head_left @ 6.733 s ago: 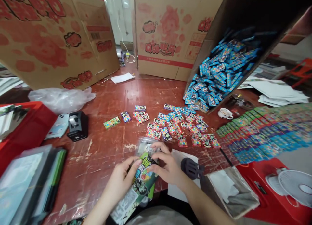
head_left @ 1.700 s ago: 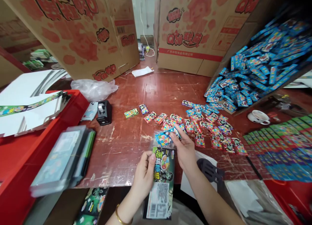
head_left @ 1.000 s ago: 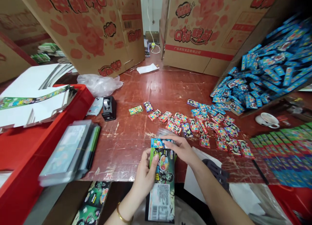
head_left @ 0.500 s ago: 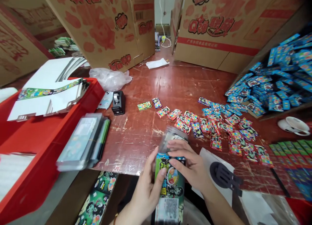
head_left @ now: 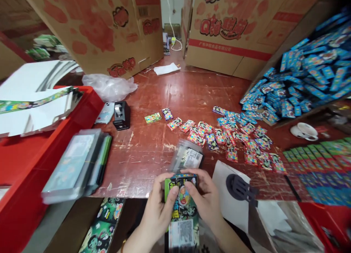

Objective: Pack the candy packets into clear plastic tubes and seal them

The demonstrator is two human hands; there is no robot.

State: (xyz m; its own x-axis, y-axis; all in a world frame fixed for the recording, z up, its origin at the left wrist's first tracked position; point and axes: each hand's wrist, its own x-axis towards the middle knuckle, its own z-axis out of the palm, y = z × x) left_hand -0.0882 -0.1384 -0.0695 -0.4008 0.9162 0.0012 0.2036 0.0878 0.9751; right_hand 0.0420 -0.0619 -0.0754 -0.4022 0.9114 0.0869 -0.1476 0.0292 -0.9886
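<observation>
A green and black printed box (head_left: 183, 212) with a white label stands between my hands at the table's front edge, its top end toward the table. My left hand (head_left: 160, 203) grips its left side, thumb on the printed face. On the right side, my right hand (head_left: 205, 198) holds it the same way, with the thumb near the top. Just beyond my fingers lies a clear plastic case (head_left: 189, 156) with a labelled dark print. Several small red, purple and blue candy packets (head_left: 197, 134) are scattered past it.
At left are a red bin (head_left: 90, 106) with white card sheets, a stack of clear cases (head_left: 74, 161) and a tape dispenser (head_left: 121, 115). At right, a carton spills blue packets (head_left: 307, 81). A white cup (head_left: 304, 131) and rows of colourful packs (head_left: 323, 169) sit nearer.
My right hand has moved from over the box top to its right side, thumb on its face. The clear case beyond is more exposed. The view has shifted right.
</observation>
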